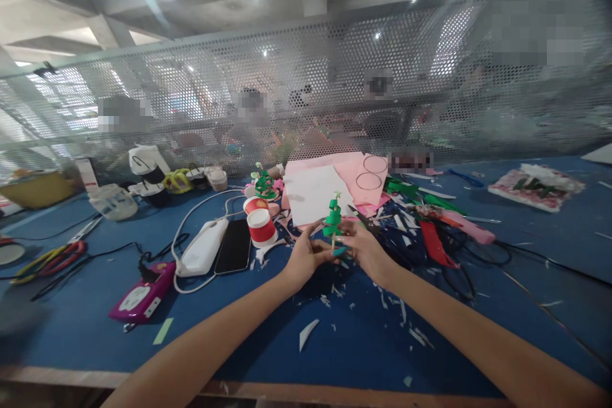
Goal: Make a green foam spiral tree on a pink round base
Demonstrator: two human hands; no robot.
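Upright between my two hands is a small paper Christmas tree [333,219], made of green paper wound in a spiral round a thin stick, with a pale topper. My left hand [305,256] pinches it low down from the left. From the right, the fingers of my right hand [367,248] close on its lower part, where a teal-green piece shows at the base. Some fingertips are hidden behind the tree. A similar green tree [264,185] stands further back. White paper [313,194] and pink sheets [370,172] lie just beyond my hands.
Left of my hands are red-and-white paper cups [262,229], a black phone [233,246], a white power bank [203,248], a purple power strip [143,293] and scissors [67,258]. A pink glue gun [466,227] lies right among green scraps and cables. Behind stands a perforated metal screen [287,76].
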